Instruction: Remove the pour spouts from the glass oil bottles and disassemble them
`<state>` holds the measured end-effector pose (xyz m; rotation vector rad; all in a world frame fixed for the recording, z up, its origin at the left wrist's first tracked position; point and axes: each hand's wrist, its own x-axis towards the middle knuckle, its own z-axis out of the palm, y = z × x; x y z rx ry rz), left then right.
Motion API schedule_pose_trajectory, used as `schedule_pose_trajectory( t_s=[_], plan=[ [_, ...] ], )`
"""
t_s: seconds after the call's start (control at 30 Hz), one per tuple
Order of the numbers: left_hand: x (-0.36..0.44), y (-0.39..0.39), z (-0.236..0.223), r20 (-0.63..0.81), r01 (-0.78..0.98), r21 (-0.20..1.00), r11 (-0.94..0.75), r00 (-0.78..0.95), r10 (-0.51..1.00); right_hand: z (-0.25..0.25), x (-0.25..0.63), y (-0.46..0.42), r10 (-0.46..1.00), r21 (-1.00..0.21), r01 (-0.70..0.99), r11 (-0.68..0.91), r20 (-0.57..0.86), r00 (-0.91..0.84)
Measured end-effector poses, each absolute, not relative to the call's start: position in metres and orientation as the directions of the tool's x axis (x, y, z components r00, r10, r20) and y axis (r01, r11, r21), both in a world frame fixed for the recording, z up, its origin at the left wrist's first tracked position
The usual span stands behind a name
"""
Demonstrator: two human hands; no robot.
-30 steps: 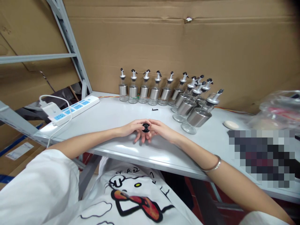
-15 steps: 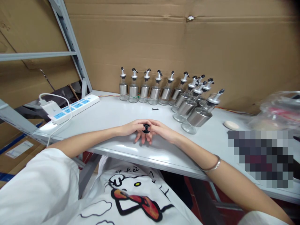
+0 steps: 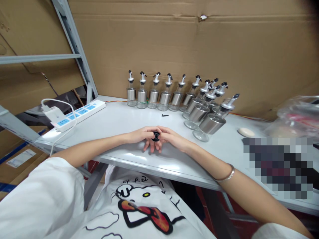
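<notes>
My left hand (image 3: 141, 136) and my right hand (image 3: 170, 138) meet in the middle of the white table (image 3: 119, 122). Both pinch a small round black part (image 3: 156, 135) between their fingertips. The lower fingers of both hands rest on the tabletop. A row of glass oil bottles with steel sleeves and spouts (image 3: 164, 94) stands behind the hands, along the cardboard wall. A tiny black piece (image 3: 164, 115) lies on the table between the hands and the bottles.
A white power strip (image 3: 77, 114) with a plugged-in adapter lies at the table's left end. A pale oval object (image 3: 246, 132) and a clear plastic bag (image 3: 297, 116) sit at the right. A metal rack post (image 3: 74, 46) rises at the left.
</notes>
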<state>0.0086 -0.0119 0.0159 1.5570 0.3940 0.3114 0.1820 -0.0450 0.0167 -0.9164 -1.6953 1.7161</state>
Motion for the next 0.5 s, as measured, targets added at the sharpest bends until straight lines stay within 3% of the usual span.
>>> schedule_pose_trajectory(
  t_s=[0.5],
  plan=[
    [0.0108, -0.0159, 0.0179, -0.116, 0.134, 0.991, -0.002, 0.869, 0.481, 0.0146, 0.1772, -0.0449, 0.803, -0.994, 0.1, -0.037, -0.089, -0.589]
  ],
)
